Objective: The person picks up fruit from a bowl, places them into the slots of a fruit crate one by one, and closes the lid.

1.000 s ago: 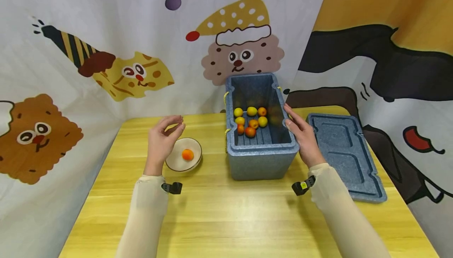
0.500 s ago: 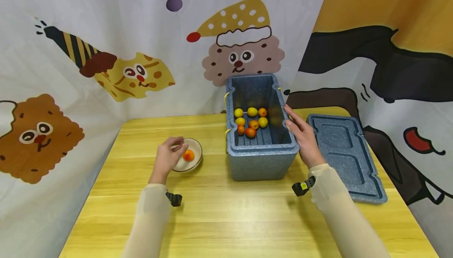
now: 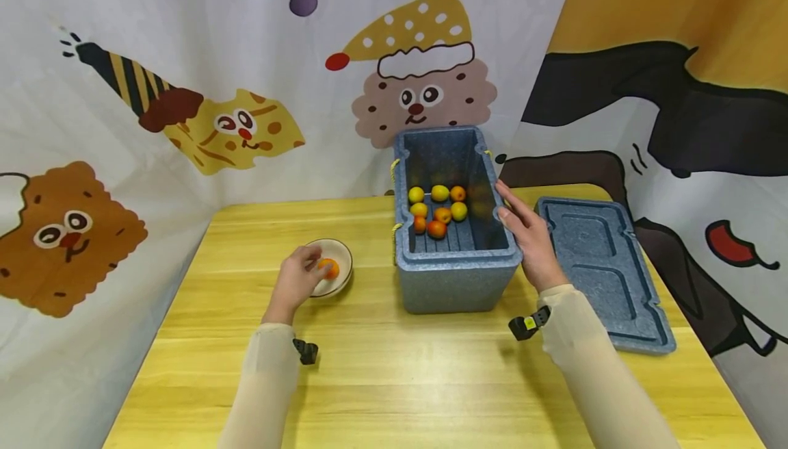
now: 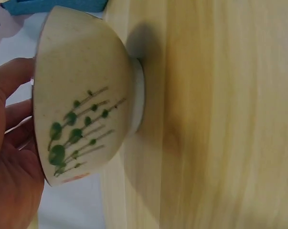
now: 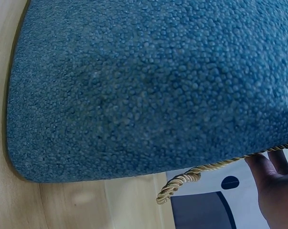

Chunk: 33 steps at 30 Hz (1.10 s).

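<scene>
My left hand [image 3: 297, 279] reaches over the near-left rim of a white bowl [image 3: 340, 286]. Its thumb and fingers are parted over a small orange fruit [image 3: 333, 270] lying in the bowl and partly cover it. Seen from the left wrist, the fingers dip behind the rim of the bowl [image 4: 86, 62], which has green leaf sprigs painted outside; the fruit is hidden there. My right hand [image 3: 531, 240] rests against the right rim of a grey-blue foam box [image 3: 455, 291], fingers extended. In the right wrist view, its fingers lie beside the box's yellow rope [image 5: 182, 180].
Several small yellow and orange fruits [image 3: 436, 229] lie on the box floor. The box's lid [image 3: 594, 264] lies flat on the wooden table [image 3: 394, 380], right of the box. A printed cartoon curtain [image 3: 258, 38] hangs behind the table.
My left hand has come down and to the right, from beside the bowl to over the orange fruit in it. The right hand has stayed on the box rim.
</scene>
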Each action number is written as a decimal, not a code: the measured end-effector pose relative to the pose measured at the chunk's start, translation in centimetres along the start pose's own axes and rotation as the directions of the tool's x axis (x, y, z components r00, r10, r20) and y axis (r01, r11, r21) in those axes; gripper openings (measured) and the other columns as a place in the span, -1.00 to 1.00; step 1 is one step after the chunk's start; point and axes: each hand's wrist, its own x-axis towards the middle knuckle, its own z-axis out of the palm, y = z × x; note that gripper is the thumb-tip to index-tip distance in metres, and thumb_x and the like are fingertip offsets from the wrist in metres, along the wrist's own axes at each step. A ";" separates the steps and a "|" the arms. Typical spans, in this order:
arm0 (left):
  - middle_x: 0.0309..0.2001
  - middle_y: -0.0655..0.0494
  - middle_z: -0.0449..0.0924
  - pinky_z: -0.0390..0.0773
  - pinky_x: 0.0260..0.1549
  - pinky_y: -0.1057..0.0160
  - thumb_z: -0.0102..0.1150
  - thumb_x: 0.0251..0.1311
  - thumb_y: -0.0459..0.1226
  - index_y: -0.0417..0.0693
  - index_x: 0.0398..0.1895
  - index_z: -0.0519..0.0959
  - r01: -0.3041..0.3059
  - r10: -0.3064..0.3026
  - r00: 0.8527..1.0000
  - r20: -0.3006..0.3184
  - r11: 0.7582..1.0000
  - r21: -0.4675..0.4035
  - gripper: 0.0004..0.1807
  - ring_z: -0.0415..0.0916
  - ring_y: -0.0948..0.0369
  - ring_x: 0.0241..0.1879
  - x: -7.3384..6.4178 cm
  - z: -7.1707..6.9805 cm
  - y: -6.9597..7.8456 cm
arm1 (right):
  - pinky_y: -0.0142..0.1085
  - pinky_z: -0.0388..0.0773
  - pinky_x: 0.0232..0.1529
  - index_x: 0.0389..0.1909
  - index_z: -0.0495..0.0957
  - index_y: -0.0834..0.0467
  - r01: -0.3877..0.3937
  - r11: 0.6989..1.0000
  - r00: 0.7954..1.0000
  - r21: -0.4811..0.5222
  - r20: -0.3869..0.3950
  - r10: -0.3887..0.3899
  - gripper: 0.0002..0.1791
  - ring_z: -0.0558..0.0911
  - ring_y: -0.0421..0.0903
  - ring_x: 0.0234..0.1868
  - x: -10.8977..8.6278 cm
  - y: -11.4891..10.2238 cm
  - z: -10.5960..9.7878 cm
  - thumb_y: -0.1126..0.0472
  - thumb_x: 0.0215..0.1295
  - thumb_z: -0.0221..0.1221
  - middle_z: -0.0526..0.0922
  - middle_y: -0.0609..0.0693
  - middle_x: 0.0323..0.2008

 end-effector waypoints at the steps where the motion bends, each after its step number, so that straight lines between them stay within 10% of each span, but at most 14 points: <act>1: 0.19 -0.27 0.40 0.48 0.14 0.07 0.29 0.25 -0.37 -0.39 0.27 0.41 -0.001 0.001 1.000 0.010 1.000 0.009 -0.46 0.40 -0.13 0.20 0.0 0.0 0.0 | -0.05 -0.03 0.45 0.47 0.27 0.00 0.001 1.000 1.000 -0.002 0.000 -0.001 -0.46 0.08 -0.11 0.48 0.0 0.0 0.0 0.08 0.52 0.04 0.14 -0.10 0.49; 9: 0.13 -0.34 0.43 0.51 0.08 -0.05 0.39 0.16 -0.35 -0.47 0.19 0.44 -0.062 0.057 0.998 0.035 0.981 0.182 -0.43 0.46 -0.20 0.12 0.3 0.6 -0.2 | -0.11 0.02 0.44 0.46 0.28 0.00 0.002 1.000 1.000 -0.007 -0.003 -0.002 -0.47 0.09 -0.13 0.47 0.0 0.1 0.0 0.09 0.53 0.03 0.16 -0.11 0.48; 18: 0.03 -0.35 0.49 0.44 0.10 -0.10 0.41 0.11 -0.35 -0.50 -0.01 0.54 -0.147 0.152 0.988 0.020 0.907 0.395 -0.55 0.43 -0.19 0.07 0.6 1.1 -0.1 | -0.09 0.01 0.44 0.46 0.28 0.00 -0.004 1.000 1.000 -0.002 -0.004 0.004 -0.47 0.09 -0.13 0.47 0.0 0.1 0.0 0.08 0.53 0.03 0.16 -0.12 0.48; 33: -0.01 -0.28 0.51 0.51 0.05 -0.04 0.40 0.12 -0.36 -0.48 -0.05 0.58 -0.120 0.130 0.991 0.009 0.890 0.441 -0.61 0.47 -0.16 0.01 0.7 1.6 -0.2 | -0.05 -0.04 0.45 0.47 0.27 0.03 0.016 1.000 1.000 0.011 -0.002 -0.016 -0.46 0.08 -0.11 0.48 0.1 0.1 0.0 0.10 0.53 0.03 0.14 -0.08 0.49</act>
